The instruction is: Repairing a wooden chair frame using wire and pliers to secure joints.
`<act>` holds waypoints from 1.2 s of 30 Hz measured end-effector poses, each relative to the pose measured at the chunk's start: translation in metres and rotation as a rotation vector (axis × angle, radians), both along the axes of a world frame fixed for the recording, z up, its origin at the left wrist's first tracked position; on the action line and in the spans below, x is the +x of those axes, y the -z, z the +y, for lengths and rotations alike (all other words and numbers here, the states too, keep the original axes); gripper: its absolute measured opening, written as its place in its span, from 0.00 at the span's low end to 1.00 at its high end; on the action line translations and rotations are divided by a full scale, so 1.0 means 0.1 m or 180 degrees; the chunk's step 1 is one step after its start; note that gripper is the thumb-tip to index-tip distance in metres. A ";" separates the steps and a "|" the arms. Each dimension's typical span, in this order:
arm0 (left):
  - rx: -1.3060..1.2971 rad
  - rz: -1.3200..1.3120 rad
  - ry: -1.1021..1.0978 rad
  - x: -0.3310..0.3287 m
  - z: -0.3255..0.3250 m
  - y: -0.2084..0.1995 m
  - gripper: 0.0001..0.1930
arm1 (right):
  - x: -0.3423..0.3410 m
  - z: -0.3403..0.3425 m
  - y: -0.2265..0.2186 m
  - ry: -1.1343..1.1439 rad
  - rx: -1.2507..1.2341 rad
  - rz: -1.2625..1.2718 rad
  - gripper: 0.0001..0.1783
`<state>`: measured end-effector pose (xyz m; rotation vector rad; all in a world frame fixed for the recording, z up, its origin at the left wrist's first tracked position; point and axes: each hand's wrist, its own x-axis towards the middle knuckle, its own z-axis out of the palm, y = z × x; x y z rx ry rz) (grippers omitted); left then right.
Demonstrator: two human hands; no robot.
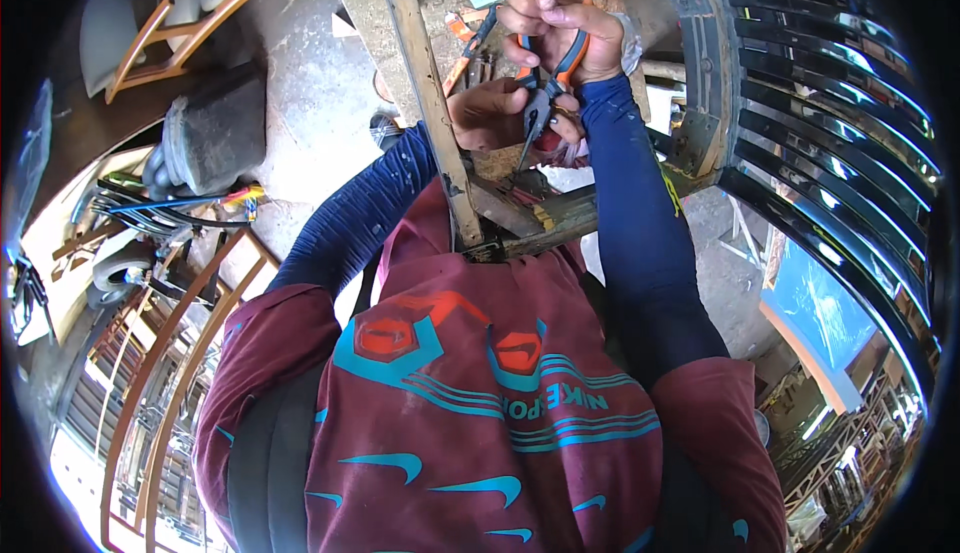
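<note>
Grey concrete floor all around, cluttered toward the edges. At the right, a dark slatted frame; nearer the middle, a narrow wooden bar. Just right of that bar, right hand closed around the handles of pliers, left hand half curled beside their head, grip impossible to tell. Long axis running near to far, nose toward the chest, slanting slightly left.

Pliers' handles are orange-black; the shirt is maroon (turquoise-printed)
</note>
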<state>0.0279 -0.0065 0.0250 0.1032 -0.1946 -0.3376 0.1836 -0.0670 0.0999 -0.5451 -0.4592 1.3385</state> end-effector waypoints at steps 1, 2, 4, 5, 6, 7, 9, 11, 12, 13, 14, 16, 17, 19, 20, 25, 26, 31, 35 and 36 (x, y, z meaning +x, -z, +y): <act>-0.0043 0.0186 -0.0127 -0.04 0.00 0.02 0.36 | 0.02 0.02 0.00 -0.0106 0.0188 -0.0049 0.07; -0.0025 0.0183 -0.0131 -0.03 -0.03 0.05 0.36 | 0.03 0.04 -0.02 -0.0212 0.0375 -0.0102 0.07; -0.0479 -0.0086 0.0086 0.06 -0.08 0.08 0.36 | 0.00 0.01 0.01 -0.0239 0.0502 -0.0008 0.09; -0.0131 -0.0199 0.0165 0.09 -0.05 0.08 0.40 | 0.00 0.00 0.01 -0.0165 0.0559 0.0137 0.10; -0.0108 -0.0225 0.0159 0.09 -0.07 0.08 0.40 | -0.02 -0.01 0.01 -0.0094 0.0616 0.0279 0.10; -0.0214 -0.0171 -0.0040 0.05 -0.13 0.14 0.42 | -0.04 -0.01 0.01 -0.0097 0.0715 0.0303 0.11; 0.0000 -0.0254 -0.0044 0.11 -0.12 0.21 0.43 | -0.06 -0.05 0.02 -0.0009 0.0750 0.0264 0.12; 0.0130 -0.0629 0.0092 0.19 -0.08 0.22 0.36 | -0.04 -0.09 0.04 -0.0006 0.0776 0.0203 0.20; 0.0051 -0.0736 0.0041 0.19 -0.09 0.21 0.35 | -0.02 -0.10 0.05 -0.0042 0.0834 0.0200 0.25; -0.0256 -0.0883 0.0019 0.22 -0.13 0.20 0.31 | -0.03 -0.10 0.03 0.0004 0.0756 0.0208 0.25; -0.0253 -0.0913 0.0016 0.19 -0.16 0.18 0.31 | -0.04 -0.10 0.01 0.0052 0.0674 0.0217 0.26; -0.0670 -0.0084 0.0055 0.10 -0.18 0.18 0.29 | -0.04 -0.10 0.01 0.0133 0.0575 0.0242 0.26; -0.0655 -0.0003 0.0078 0.11 -0.19 0.21 0.28 | -0.03 -0.12 0.02 0.0221 0.0474 0.0297 0.27; -0.0699 -0.0314 -0.0031 0.13 -0.25 0.22 0.29 | -0.07 -0.17 0.01 0.0435 0.0114 0.0277 0.29; -0.0672 -0.0623 -0.0111 0.16 -0.28 0.23 0.30 | -0.10 -0.18 -0.03 0.0572 -0.0126 0.0299 0.29; -0.0434 0.0090 -0.0157 0.11 -0.32 0.24 0.28 | -0.02 -0.16 0.00 0.0568 -0.0121 0.0286 0.29; -0.0494 0.0223 -0.0010 0.11 -0.33 0.20 0.28 | 0.00 -0.17 0.03 0.0510 0.0003 0.0259 0.28; -0.1004 -0.0259 0.0010 0.02 -0.27 0.12 0.34 | -0.05 -0.04 0.03 0.0042 0.0525 0.0268 0.26; -0.0890 -0.0298 0.0085 0.05 -0.22 0.17 0.32 | -0.06 -0.04 -0.04 0.0063 0.0461 0.0206 0.28; -0.0886 -0.0318 0.0077 0.02 -0.24 0.20 0.32 | -0.07 -0.02 -0.03 0.0051 0.0464 0.0188 0.28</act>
